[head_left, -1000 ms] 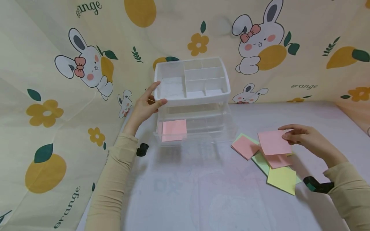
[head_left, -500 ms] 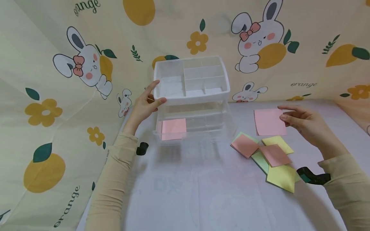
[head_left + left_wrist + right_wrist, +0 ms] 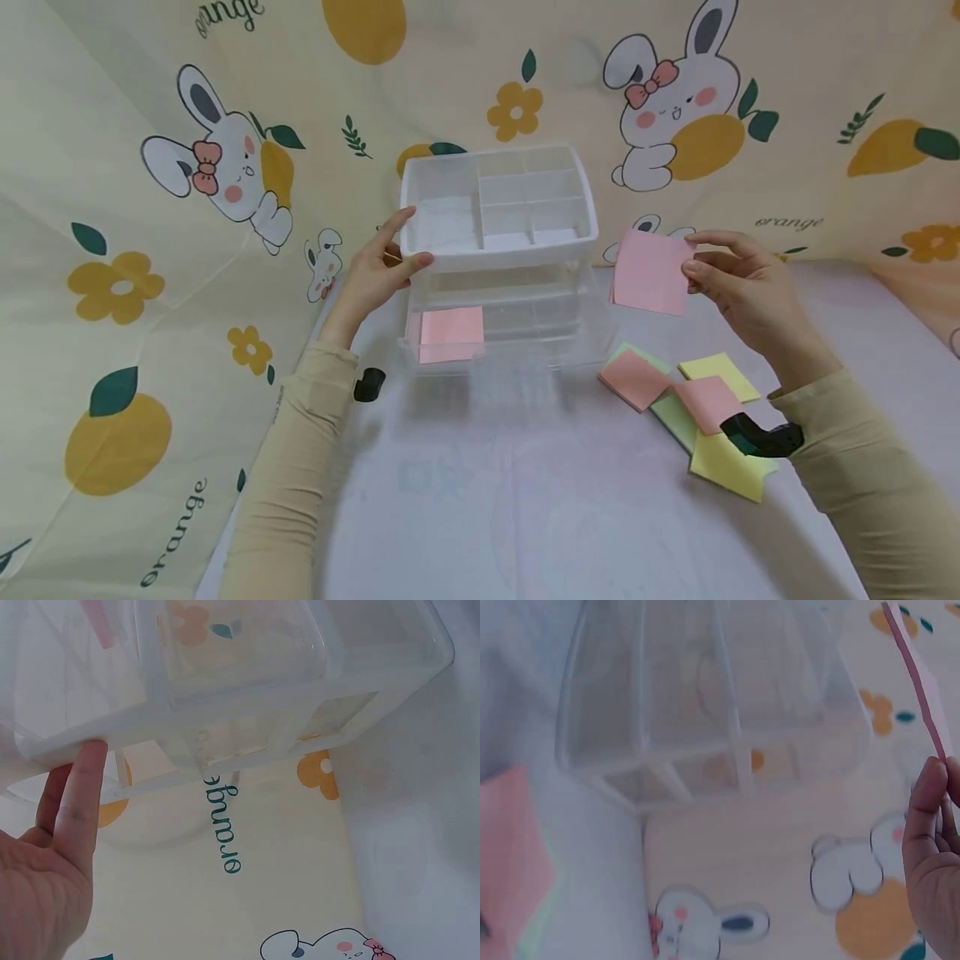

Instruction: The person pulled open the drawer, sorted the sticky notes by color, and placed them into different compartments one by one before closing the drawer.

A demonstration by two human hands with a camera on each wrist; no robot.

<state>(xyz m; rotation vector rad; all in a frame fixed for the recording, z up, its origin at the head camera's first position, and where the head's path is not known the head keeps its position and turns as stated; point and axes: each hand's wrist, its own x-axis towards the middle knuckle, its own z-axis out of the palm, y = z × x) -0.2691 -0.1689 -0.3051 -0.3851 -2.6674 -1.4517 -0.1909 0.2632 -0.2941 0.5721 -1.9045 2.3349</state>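
Observation:
In the head view a white plastic drawer organizer [image 3: 498,254] with a divided top tray and clear drawers stands at the back. My left hand [image 3: 375,275] grips its upper left side, thumb at the front corner and index finger at the rim. A lower clear drawer [image 3: 525,354] is pulled out, with a pink sticky note pad [image 3: 452,335] in its left part. My right hand [image 3: 750,287] pinches another pink sticky note pad [image 3: 651,273] by its right edge, raised just right of the organizer. The right wrist view shows this pad edge-on between thumb and fingers [image 3: 926,791].
Below the right hand lies a loose pile of sticky note pads: pink [image 3: 636,379], yellow [image 3: 727,467] and green [image 3: 675,421]. The right wrist strap partly covers the pile. A cloth [image 3: 517,192] printed with rabbits and oranges hangs behind the organizer and at the left.
My right hand has lifted the pink pad off the pile and carried it up and left toward the organizer. My left hand stays at the organizer's upper left side.

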